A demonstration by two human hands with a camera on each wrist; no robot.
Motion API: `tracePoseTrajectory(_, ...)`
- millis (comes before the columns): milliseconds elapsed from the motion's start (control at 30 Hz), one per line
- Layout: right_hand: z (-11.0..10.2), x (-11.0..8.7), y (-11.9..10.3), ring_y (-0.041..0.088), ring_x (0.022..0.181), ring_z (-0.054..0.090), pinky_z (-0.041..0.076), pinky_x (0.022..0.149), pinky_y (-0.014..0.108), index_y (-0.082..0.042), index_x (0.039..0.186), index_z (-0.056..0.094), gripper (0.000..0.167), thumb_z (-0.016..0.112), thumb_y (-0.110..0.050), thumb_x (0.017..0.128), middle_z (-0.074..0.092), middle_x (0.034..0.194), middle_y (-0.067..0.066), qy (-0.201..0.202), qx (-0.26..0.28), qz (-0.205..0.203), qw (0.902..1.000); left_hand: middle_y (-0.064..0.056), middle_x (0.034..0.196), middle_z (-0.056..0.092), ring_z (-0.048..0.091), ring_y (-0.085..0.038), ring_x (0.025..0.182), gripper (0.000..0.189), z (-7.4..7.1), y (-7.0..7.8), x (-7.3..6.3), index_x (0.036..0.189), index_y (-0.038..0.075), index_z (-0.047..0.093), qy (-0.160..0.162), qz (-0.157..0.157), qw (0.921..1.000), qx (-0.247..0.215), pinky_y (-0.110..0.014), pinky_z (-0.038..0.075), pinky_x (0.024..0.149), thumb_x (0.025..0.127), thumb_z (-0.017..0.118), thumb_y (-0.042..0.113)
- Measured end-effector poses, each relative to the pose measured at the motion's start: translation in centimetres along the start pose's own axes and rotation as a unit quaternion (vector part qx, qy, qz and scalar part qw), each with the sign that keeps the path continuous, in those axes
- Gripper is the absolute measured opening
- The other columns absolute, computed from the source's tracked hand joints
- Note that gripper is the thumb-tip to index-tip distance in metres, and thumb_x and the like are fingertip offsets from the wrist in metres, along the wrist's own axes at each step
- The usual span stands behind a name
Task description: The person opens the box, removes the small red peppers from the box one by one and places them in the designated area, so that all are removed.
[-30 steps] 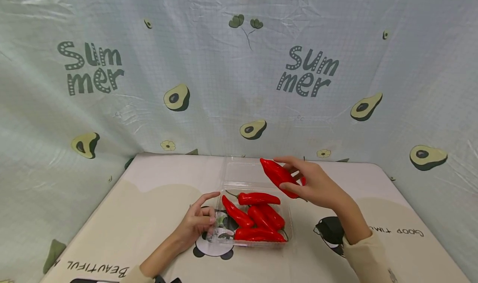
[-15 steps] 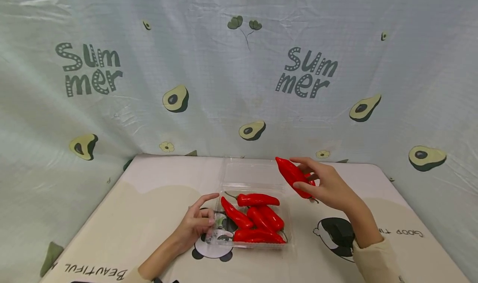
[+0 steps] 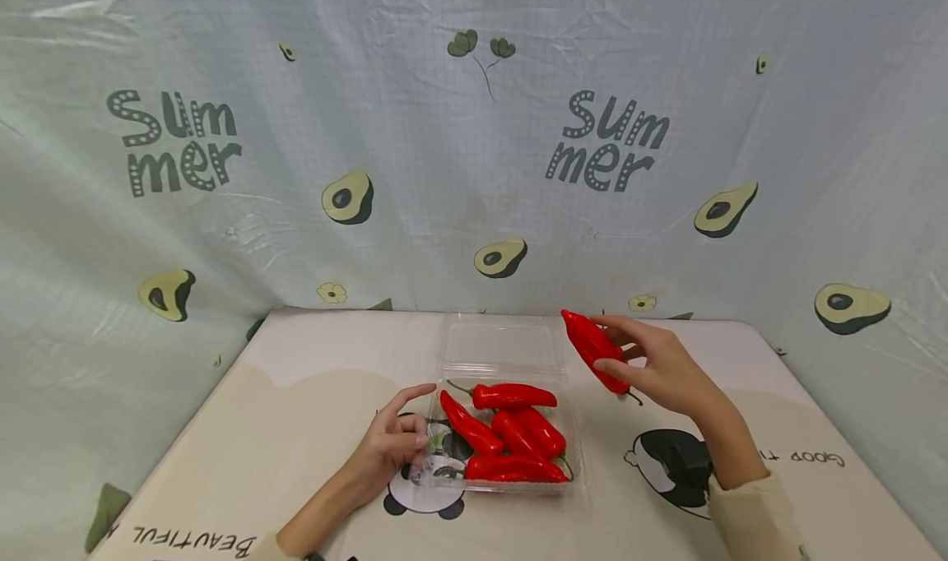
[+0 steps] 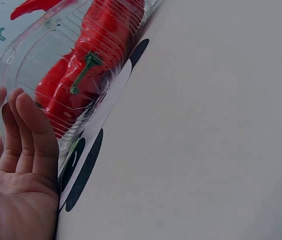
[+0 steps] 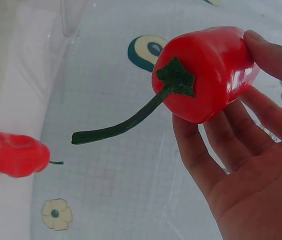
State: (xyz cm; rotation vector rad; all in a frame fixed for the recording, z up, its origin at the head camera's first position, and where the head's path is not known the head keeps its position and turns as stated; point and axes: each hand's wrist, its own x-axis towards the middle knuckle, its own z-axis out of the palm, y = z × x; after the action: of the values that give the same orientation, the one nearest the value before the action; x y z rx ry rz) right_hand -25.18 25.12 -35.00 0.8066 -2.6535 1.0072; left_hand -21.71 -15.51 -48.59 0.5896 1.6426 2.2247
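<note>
My right hand (image 3: 655, 368) grips a large red chili pepper (image 3: 595, 349) above the table, right of the clear plastic box. In the right wrist view, the held pepper (image 5: 208, 75) points its green stem toward the camera, thumb on one side and fingers on the other. My left hand (image 3: 388, 446) rests at the left end of the clear box (image 3: 573, 438), its index finger stretched to the rim. From the left wrist, bent fingers (image 4: 36, 135) lie against the outside of the box wall. Several red peppers (image 3: 514, 466) lie inside the box.
The box's clear lid (image 3: 504, 343) is folded back behind it. Another red pepper (image 5: 16, 154) lies on the table, seen in the right wrist view and hidden behind the right hand in the head view. A patterned curtain (image 3: 415, 174) hangs behind the printed tablecloth (image 3: 311, 413).
My right hand has moved to the right with the pepper, away from over the box, slowing lately. The left hand and the peppers in the box have stayed put.
</note>
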Motion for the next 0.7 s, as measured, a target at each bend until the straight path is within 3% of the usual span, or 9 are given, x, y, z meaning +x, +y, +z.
tracePoseTrajectory(200,-0.2,0.0,0.7,0.029,0.107,0.068,0.056,0.081,0.019,-0.008,0.146,0.055,0.058,0.076,-0.02,0.094,0.07,0.123,0.016,0.001,0.013,0.041,0.9991,0.011,0.079,0.059,0.057,-0.004,0.062,0.067,-0.1,-0.1,0.0,0.157,0.009,0.031,0.004,-0.001,1.0,0.007,-0.019,0.052,0.06,0.093,0.052,0.002)
tracePoseTrajectory(567,-1.4,-0.3,1.6,0.034,0.112,0.066,0.053,0.083,0.017,-0.007,0.147,0.054,0.058,0.075,-0.019,0.094,0.068,0.128,0.018,0.023,0.003,0.07,0.9973,0.011,0.08,0.059,0.057,-0.005,0.063,0.066,0.0,0.1,0.0,0.157,0.011,0.032,0.001,-0.001,1.0,0.006,-0.019,0.052,0.061,0.094,0.052,0.002)
tracePoseTrajectory(700,-1.9,-0.7,2.1,0.038,0.113,0.065,0.058,0.081,0.021,-0.003,0.148,0.052,0.059,0.075,-0.021,0.096,0.064,0.134,0.022,0.029,0.016,0.086,0.9957,0.012,0.08,0.059,0.058,-0.004,0.063,0.066,0.0,0.0,0.0,0.156,0.011,0.032,-0.001,-0.002,1.0,0.0,-0.019,0.052,0.061,0.094,0.052,0.001)
